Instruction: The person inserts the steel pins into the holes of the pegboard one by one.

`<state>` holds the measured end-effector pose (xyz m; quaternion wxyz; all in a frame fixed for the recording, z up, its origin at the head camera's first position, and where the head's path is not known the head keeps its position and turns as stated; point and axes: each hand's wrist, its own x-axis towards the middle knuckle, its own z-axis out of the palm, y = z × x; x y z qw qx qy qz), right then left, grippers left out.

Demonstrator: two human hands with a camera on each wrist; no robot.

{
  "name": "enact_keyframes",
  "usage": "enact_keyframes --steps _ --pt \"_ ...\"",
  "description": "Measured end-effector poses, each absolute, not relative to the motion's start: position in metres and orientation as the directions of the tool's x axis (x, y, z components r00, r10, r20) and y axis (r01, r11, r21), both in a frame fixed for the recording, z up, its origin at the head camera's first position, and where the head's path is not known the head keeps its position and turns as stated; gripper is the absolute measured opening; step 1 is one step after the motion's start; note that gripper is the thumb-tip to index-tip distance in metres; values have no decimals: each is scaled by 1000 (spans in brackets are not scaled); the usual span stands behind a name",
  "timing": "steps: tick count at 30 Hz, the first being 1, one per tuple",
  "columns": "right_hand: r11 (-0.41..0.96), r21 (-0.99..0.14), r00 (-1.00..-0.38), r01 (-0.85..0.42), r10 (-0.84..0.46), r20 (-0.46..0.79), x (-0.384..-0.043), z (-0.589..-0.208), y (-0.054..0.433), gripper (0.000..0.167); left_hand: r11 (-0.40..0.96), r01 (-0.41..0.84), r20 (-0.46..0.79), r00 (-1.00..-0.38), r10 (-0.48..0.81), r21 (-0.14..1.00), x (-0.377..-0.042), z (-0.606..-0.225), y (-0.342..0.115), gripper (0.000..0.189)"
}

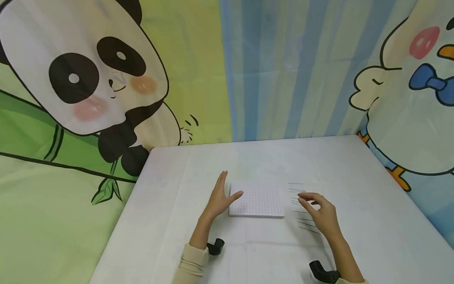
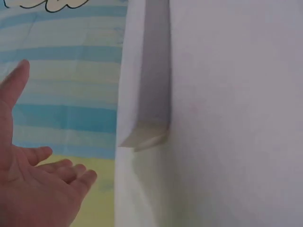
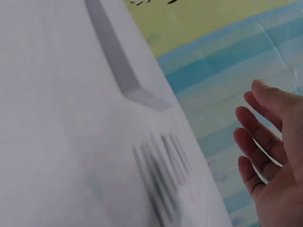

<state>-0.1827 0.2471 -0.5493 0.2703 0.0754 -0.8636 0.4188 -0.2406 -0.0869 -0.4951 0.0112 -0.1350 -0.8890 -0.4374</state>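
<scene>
A flat white board (image 1: 256,199) with a grid of small holes lies on the white table. My left hand (image 1: 218,201) hovers at its left edge, fingers extended upward and thumb spread out over the board's corner; the left wrist view shows the palm holding nothing. To the board's right, several thin dark rods (image 1: 296,183) are laid out in a column, blurred in the right wrist view. Over this column is my right hand (image 1: 324,217), thumb and index tips close together. In the right wrist view its fingers bend loosely, and no rod shows between them.
The white tabletop (image 1: 198,169) runs back to a hanging cloth (image 1: 273,79) printed with stripes, a panda and a white cartoon bird. Black wrist cameras (image 1: 216,247) sit on both forearms, low over the table's near part.
</scene>
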Motion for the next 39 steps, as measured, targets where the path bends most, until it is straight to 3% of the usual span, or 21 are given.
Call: enact_keyframes --steps 5,13,39 --pt "630 -709 -866 -317 113 488 -156 -543 255 14 429 227 117 -956 268 874 -244 -520 -91 115" --pt "686 -703 -916 -190 134 379 -137 -535 257 11 477 313 133 -918 373 821 -249 -537 -93 131" --pt "709 -675 -929 -204 78 362 -125 -562 264 18 542 305 89 -918 387 783 -239 -556 -88 130"
